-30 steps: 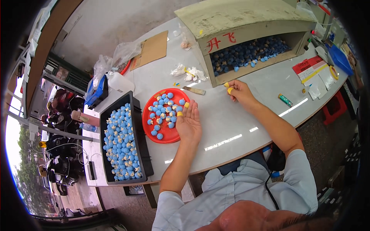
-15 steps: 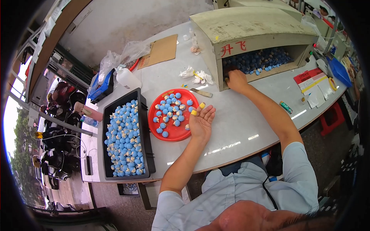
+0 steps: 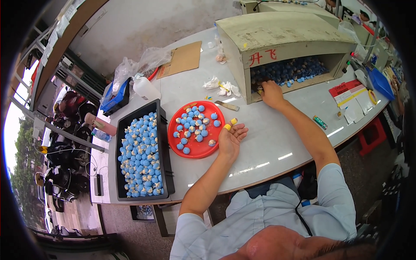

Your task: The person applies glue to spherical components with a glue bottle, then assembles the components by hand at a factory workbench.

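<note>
My left hand (image 3: 232,138) rests palm up by the right rim of a red round tray (image 3: 190,149). Its fingers are apart and nothing lies in them; two fingertips wear yellow covers. Several small blue balls (image 3: 199,138) with pale frilly tops lie scattered on the tray. My right hand (image 3: 272,94) reaches into the left end of the opening of a beige metal box (image 3: 290,30). Its fingertips touch down near a heap of dark-looking blue pieces (image 3: 299,69) inside. Those fingers are partly hidden, so their grip cannot be made out.
Left of the tray stands a black bin (image 3: 167,173) full of blue balls. Behind are a white bottle (image 3: 145,88), cardboard (image 3: 184,58), crumpled white tissue (image 3: 227,88) and a flat scraper (image 3: 227,105). A green tube (image 3: 320,121) and red-and-white papers (image 3: 349,93) lie at right.
My right hand has shifted slightly right along the box opening, with its fingers lower. My left hand has moved a little right and down, away from the balls at the tray's rim.
</note>
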The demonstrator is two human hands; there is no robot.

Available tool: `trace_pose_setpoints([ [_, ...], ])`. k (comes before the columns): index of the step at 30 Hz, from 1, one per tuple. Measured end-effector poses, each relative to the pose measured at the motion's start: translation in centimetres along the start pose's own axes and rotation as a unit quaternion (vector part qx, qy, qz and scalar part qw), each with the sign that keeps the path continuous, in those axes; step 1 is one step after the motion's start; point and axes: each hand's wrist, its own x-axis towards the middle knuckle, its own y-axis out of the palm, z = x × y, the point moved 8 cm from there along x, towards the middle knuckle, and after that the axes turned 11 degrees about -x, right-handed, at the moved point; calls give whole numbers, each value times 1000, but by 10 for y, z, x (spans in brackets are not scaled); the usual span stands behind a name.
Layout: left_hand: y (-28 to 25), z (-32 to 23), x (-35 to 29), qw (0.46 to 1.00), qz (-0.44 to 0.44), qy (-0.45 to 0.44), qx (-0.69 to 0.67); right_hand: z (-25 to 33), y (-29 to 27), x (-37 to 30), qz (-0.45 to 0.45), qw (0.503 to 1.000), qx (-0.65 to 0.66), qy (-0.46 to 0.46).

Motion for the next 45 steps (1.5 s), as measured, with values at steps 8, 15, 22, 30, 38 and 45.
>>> trace_pose_setpoints([
  [8,2,5,0,1000,15,-12,22,-18,-1,-5,-58,993,100,16],
  [15,0,5,-2,998,16,-18,57,-28,-7,-17,-38,954,284,83],
  [22,18,26,-8,981,52,-40,182,76,-63,-111,13,959,237,-152],
  [30,11,25,-10,982,41,-64,174,58,-95,-138,-3,967,223,-121],
  [38,19,24,-13,970,25,-97,222,-199,-155,-231,-368,854,-94,354],
  [45,12,33,-14,957,33,-129,258,-262,-119,-202,-203,887,-202,361],
])
